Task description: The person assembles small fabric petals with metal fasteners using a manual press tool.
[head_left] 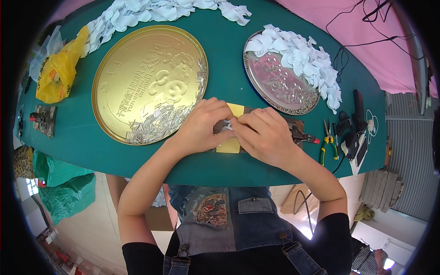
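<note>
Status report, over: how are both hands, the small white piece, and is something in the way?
Left hand and right hand meet at small white piece, exact grip hidden. Yellow sheet beneath. Nothing visibly blocking; pliers apart, at right.

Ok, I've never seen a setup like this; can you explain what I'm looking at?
There's no machine here: a person works with a bare left hand and right hand. The single picture comes from a fisheye camera on their head, looking down. On the green table lie a gold tray with small metal pieces, a silver tray partly covered by white pieces, and pliers. Both hands meet over a yellow strip, their fingers around a small whitish piece, mostly hidden.
</note>
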`<act>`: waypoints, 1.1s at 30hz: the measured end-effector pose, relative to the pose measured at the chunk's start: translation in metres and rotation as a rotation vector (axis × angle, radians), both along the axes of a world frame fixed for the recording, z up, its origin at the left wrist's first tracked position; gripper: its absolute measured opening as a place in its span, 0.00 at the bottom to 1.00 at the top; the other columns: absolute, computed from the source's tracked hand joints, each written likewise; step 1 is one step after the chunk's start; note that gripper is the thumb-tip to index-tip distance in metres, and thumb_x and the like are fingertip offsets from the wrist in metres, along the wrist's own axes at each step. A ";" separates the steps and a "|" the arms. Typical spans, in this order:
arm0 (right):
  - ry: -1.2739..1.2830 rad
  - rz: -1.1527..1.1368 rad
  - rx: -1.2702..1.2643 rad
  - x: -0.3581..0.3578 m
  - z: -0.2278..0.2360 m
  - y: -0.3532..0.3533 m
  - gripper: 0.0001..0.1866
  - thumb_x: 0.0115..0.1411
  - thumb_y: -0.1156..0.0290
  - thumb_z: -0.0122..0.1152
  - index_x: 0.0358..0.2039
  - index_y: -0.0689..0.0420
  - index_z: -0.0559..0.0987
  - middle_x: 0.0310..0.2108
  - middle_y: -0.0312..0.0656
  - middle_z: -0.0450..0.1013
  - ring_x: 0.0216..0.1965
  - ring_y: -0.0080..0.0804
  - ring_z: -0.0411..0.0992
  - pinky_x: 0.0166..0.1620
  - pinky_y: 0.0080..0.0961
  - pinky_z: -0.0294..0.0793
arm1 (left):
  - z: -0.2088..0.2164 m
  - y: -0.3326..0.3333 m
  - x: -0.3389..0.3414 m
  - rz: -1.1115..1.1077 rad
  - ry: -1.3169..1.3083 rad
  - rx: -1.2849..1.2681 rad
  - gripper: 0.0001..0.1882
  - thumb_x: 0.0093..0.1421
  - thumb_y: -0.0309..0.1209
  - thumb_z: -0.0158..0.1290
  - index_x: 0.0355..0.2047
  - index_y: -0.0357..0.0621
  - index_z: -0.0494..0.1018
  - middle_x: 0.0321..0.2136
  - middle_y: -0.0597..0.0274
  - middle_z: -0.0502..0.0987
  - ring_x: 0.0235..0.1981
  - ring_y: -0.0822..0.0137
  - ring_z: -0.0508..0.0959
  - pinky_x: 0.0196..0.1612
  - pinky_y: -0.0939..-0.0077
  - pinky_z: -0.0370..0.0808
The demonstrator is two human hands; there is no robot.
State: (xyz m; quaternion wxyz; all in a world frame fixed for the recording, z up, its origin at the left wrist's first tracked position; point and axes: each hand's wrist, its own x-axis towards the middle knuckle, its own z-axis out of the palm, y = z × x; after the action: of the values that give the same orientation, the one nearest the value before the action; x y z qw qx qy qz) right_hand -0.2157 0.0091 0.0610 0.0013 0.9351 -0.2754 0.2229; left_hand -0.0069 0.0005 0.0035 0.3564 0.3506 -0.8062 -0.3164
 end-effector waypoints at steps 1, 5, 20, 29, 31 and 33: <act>-0.001 -0.003 -0.002 -0.002 -0.001 0.000 0.13 0.50 0.72 0.66 0.38 0.59 0.81 0.32 0.36 0.71 0.36 0.32 0.71 0.39 0.29 0.68 | 0.001 0.000 0.000 0.001 -0.005 -0.001 0.12 0.50 0.31 0.64 0.33 0.43 0.75 0.32 0.62 0.74 0.36 0.58 0.72 0.41 0.66 0.67; -0.059 0.050 0.050 -0.005 -0.003 -0.003 0.13 0.48 0.71 0.67 0.37 0.58 0.81 0.34 0.35 0.73 0.37 0.30 0.71 0.39 0.28 0.67 | 0.001 0.001 -0.001 0.015 -0.012 -0.007 0.12 0.49 0.31 0.65 0.33 0.43 0.75 0.32 0.61 0.74 0.35 0.58 0.72 0.40 0.66 0.67; -0.075 0.261 0.223 -0.007 0.002 -0.030 0.06 0.52 0.73 0.65 0.26 0.55 0.75 0.29 0.34 0.69 0.36 0.30 0.71 0.39 0.30 0.68 | 0.002 0.001 0.004 -0.050 0.006 0.021 0.17 0.46 0.28 0.67 0.37 0.40 0.75 0.37 0.59 0.75 0.39 0.56 0.73 0.45 0.64 0.68; 0.000 0.304 0.276 -0.010 0.006 -0.036 0.05 0.54 0.72 0.67 0.29 0.55 0.78 0.31 0.35 0.72 0.38 0.32 0.72 0.40 0.30 0.69 | 0.006 -0.002 0.003 -0.070 -0.024 0.017 0.14 0.51 0.30 0.63 0.38 0.41 0.77 0.37 0.60 0.75 0.39 0.56 0.72 0.45 0.63 0.67; -0.025 0.275 0.264 -0.013 0.005 -0.032 0.05 0.54 0.71 0.67 0.28 0.54 0.77 0.30 0.35 0.71 0.38 0.33 0.72 0.41 0.30 0.69 | 0.006 -0.002 0.001 -0.055 0.003 -0.014 0.12 0.52 0.30 0.62 0.38 0.42 0.77 0.35 0.61 0.76 0.38 0.57 0.72 0.44 0.64 0.66; -0.132 0.162 0.314 -0.023 0.008 -0.026 0.07 0.56 0.71 0.67 0.36 0.54 0.82 0.34 0.34 0.76 0.39 0.33 0.74 0.42 0.29 0.71 | 0.008 -0.001 0.001 -0.062 -0.052 0.016 0.15 0.52 0.30 0.64 0.38 0.39 0.76 0.33 0.59 0.75 0.38 0.56 0.72 0.45 0.65 0.67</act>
State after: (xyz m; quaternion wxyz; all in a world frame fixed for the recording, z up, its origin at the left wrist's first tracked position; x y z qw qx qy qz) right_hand -0.2386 -0.0173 0.0688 -0.1806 0.9262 -0.2303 0.2376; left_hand -0.0063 -0.0008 0.0112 0.3227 0.3362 -0.8231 -0.3244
